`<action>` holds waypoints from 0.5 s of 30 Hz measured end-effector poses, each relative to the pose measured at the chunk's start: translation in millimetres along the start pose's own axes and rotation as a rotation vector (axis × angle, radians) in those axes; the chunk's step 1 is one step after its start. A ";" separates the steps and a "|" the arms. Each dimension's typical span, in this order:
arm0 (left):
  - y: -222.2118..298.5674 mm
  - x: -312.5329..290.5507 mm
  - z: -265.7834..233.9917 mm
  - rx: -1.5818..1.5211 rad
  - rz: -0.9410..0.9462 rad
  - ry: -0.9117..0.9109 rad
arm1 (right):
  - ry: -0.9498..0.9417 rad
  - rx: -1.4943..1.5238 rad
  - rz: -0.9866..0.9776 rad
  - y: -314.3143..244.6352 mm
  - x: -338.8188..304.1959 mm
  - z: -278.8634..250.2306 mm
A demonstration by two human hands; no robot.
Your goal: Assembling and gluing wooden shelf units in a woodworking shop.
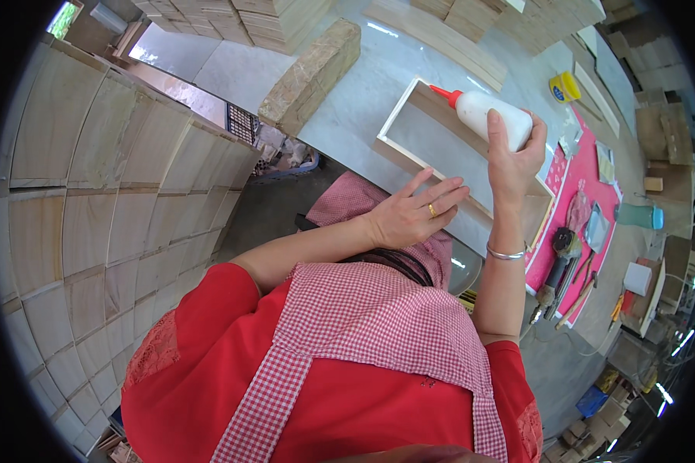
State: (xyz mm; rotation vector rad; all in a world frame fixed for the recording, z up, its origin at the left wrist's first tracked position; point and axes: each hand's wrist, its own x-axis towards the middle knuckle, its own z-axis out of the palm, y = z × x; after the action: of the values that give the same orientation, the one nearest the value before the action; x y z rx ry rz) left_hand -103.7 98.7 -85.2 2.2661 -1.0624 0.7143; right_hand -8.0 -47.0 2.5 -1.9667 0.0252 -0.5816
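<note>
My right hand (515, 158) is wrapped round a white squeeze bottle (483, 116) with a red pointed nozzle, tilted so its tip points to the far left. The bottle is above a shallow rectangular wooden frame (398, 109) on the table. The nozzle tip is by the frame's far side; whether it touches the wood I cannot tell. A pale edge shows along the frame's left end. My left hand (417, 210) has its fingers stretched out at the frame's near side, holding nothing, with a ring on one finger. Its fingertips overlap the near wall; contact is unclear.
A long wooden block (310, 77) lies on the table to the left. Stacked boards (255, 23) stand at the back. On the right are a yellow tub (564, 87), a pink sheet (587, 166) and a power tool (557, 266). Tall wood stacks (93, 193) rise on my left.
</note>
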 end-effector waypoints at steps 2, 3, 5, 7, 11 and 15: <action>-0.1 -0.3 -0.3 -0.002 -0.005 -0.006 | 0.019 -0.025 0.012 2.1 -0.3 -9.6; -0.6 0.2 -0.4 -0.003 -0.005 -0.008 | 0.031 -0.038 0.017 3.1 0.0 -14.9; -0.9 1.0 -0.8 -0.003 -0.003 -0.013 | 0.039 -0.063 0.024 4.5 -0.6 -26.6; -0.9 1.6 -1.6 0.007 -0.006 -0.020 | 0.045 -0.107 0.037 7.0 -1.1 -38.6; -0.5 2.7 -3.3 0.025 -0.005 -0.059 | 0.061 -0.124 0.059 18.6 -2.2 -65.0; 0.6 2.9 -2.0 0.041 -0.007 -0.059 | 0.119 -0.170 0.023 18.8 -6.7 -90.4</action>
State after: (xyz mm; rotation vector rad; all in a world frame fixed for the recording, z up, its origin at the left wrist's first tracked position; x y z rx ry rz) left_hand -103.1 98.2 -81.7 2.3380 -1.0762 0.6765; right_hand -46.4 -130.3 15.0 -2.0902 0.1768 -0.7000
